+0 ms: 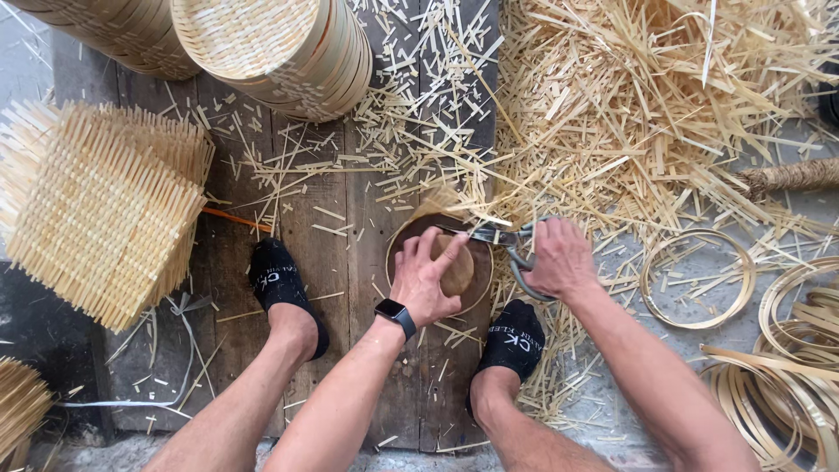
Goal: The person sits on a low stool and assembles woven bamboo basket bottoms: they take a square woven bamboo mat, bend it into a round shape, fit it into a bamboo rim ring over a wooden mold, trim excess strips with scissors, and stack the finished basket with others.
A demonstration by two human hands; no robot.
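Nearest the camera, the person's two forearms reach down between their knees, and two feet in black socks rest on a dark wooden board point(262, 350). The left hand point(426, 278), with a smartwatch point(396, 315) on the wrist, presses flat with spread fingers on a round wooden block point(459, 271) that sits inside a bamboo hoop point(393, 262), pinning a woven mat beneath it. The right hand point(559, 260) is clenched around the handles of a pair of scissors point(507, 240), whose blades point left at the hoop's upper rim, where a bit of woven mat point(437, 203) sticks out.

Judging by how things lie, the trimming of this piece looks partly done: most of the rim appears clean, and only the flap at the top is left to cut.

To the right, loose bamboo hoops point(696, 278) lie on the grey floor, with a thicker bundle of them at the lower right corner. To the left, a stack of square woven mats point(96, 210) with ragged edges waits untrimmed.

Farther off, a big heap of cut bamboo slivers point(647, 105) covers the upper right, and more scraps are strewn over the board. At the top, stacks of finished round trays point(262, 44) lean on their sides, so many pieces are already complete while the square stack shows plenty remains.
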